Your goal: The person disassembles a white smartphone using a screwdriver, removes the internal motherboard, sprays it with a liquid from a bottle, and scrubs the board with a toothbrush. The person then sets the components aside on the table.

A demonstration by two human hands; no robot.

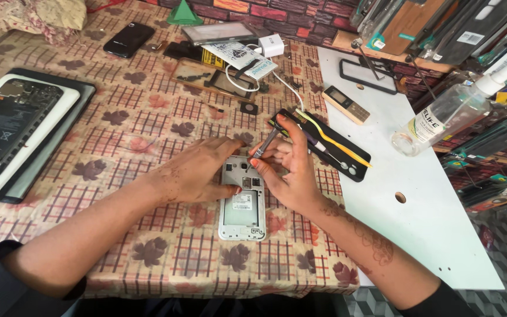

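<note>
A screwdriver [267, 142] is pinched in the fingers of the right hand [289, 170], its tip set on the upper part of an opened white phone [242, 202]; the left hand [198, 171] is laid on the phone's upper left edge, fingers curled, pressing it to the worktop [148, 117]; the phone lies back-up on the leaf-patterned cloth, between both hands; just beyond, a black tool tray [347, 158] with a yellow pry tool [335, 141] is seen; a clear bottle [447, 114] lies to the right; a dismantled black phone [10, 123] rests far left.

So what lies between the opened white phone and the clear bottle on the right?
In the head view, a black tool tray with a yellow pry tool lies between the opened white phone and clear bottle.
</note>
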